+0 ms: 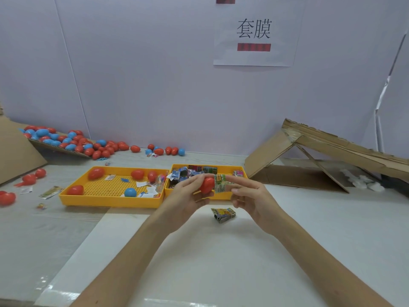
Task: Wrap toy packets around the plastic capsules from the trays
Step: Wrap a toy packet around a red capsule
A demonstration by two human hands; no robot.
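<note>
The left yellow tray [66, 197] holds four red capsules, one blue capsule [130, 192] and paper scraps; the right yellow tray [221, 196] holds folded toy packets [194, 171]. Above them, the left hand [188, 196] has its grip closed on a red capsule [207, 185], long axis roughly level, one end pointing right into a green packet [220, 183] pinched by the right hand [252, 196]. A spare packet [223, 214] lies on the table [287, 251].

Both forearms reach forward; left hand [188, 196] cupped closed, right hand [250, 196] apparently pinching, fingers extended.
</note>
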